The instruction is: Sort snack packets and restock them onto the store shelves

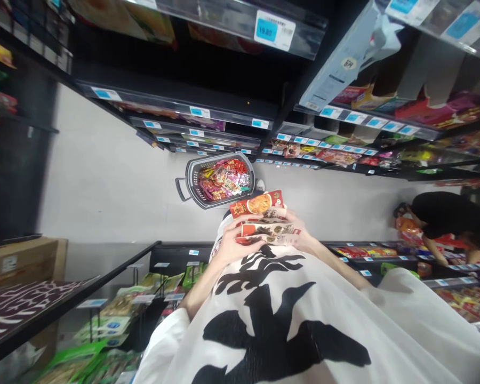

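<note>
Several flat snack packets [270, 230] are fanned out in front of my white shirt with its black print. The farthest packet is red with a picture of a bowl of food [260, 204]; the nearer ones are red and white. My left hand [234, 242] grips their left ends, its fingers slipped between them. At the right ends, my right hand [302, 234] is closed on the same packets, its fingers partly hidden behind them. Just beyond the packets stands a grey shopping basket [190, 184] on the floor, holding many colourful snack packets [226, 178].
Dark shelves with price tags [200, 112] run along the far side. Closer to me, a low rack holds green snack bags [76, 362]. A cardboard box [22, 261] stands at the left. Another person in black [452, 216] bends over a shelf at the right.
</note>
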The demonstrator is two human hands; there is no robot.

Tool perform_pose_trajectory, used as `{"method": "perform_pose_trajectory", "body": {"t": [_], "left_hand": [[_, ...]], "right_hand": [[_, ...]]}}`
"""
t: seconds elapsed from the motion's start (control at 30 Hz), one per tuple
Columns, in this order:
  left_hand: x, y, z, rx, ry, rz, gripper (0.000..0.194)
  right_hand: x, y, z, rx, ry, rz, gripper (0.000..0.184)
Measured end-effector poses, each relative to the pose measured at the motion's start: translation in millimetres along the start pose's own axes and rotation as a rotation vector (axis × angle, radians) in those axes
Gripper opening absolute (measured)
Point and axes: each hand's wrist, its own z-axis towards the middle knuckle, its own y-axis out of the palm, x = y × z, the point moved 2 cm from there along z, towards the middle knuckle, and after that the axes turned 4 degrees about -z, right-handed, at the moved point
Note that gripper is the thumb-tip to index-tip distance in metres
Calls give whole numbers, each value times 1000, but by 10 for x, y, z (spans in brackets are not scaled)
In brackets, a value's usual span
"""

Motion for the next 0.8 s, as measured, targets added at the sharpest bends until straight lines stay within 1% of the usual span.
{"method": "perform_pose_trajectory", "body": {"t": [0.07,0.13,0.2,0.27,0.3,0.37,0.47,0.6,0.73,0.8], "left_hand": [[-45,-11,12,-11,-56,-40,27],[-100,-34,34,-63,-81,-102,29],[-160,-64,62,-123,-67,-178,28],[-217,-91,91,-169,-28,-255,25],[-244,-103,104,-180,-16,-284,24],[-295,-124,125,-189,-28,-311,30],[-356,-158,148,-187,-118,-302,43],[-423,-216,161,-193,-229,-304,53],[-534,-250,143,-166,-331,-357,59],[-591,-236,139,-151,-401,-391,59]], "right_hand": [[-20,7,-32,68,11,15,31],[-57,30,-74,65,-29,-9,33],[-83,43,-103,53,-84,-32,41],[-77,34,-95,78,-111,-20,49],[-64,22,-74,104,-120,1,51],[-30,-11,0,172,-153,55,53],[5,-80,150,253,-236,137,53],[-70,-275,289,304,-369,228,46],[-291,-594,269,371,-373,252,41],[-442,-747,212,426,-400,232,42]]}}
